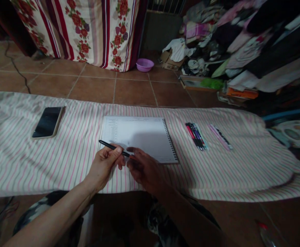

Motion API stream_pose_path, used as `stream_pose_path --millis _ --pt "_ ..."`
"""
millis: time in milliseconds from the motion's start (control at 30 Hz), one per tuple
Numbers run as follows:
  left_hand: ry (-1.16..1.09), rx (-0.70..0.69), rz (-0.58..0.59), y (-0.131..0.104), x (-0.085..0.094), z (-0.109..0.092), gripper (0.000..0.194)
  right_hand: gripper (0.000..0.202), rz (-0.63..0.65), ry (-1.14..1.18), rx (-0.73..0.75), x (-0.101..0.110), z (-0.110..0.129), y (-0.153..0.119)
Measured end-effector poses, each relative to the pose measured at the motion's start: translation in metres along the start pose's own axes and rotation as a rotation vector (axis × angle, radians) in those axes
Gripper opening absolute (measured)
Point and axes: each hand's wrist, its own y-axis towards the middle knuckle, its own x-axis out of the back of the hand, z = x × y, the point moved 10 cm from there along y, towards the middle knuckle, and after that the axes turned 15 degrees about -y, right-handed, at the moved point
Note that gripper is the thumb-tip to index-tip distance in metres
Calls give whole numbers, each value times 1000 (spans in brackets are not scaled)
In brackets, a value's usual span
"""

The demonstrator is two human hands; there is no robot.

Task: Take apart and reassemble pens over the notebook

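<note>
My left hand [108, 163] pinches a black pen [111, 146] between thumb and fingers, just over the front edge of a spiral notebook [147, 130]. The pen is tilted, one end up to the left and the other down to the right. That lower end runs in among the curled fingers of my right hand [146, 168], which are closed around it and partly hide it. Lying open, the notebook has a white page with printed lines at its left and a black spiral along its right side. A shadow covers part of the page.
A striped cloth [70, 164] covers the low surface. On it lie a phone [47, 122] at left, a bundle of pens [196, 136] and a pair of pens [220, 137] at right. Beyond are a purple basin [144, 65], a floral curtain [95, 34] and piled clothes [198, 34].
</note>
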Motion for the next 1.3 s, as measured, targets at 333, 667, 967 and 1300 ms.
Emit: stream_pose_path --millis 333,667,967,1300 --pt "-136 30 -40 2 -8 1 20 33 -109 5 118 10 11 6" --pt "-245 35 -20 6 -11 4 18 31 -184 -155 193 16 23 12" --pt "-306 28 -18 10 -12 8 18 21 -302 -470 367 23 35 8" --pt "-289 8 -14 12 -13 6 18 21 -364 -542 407 22 46 2"
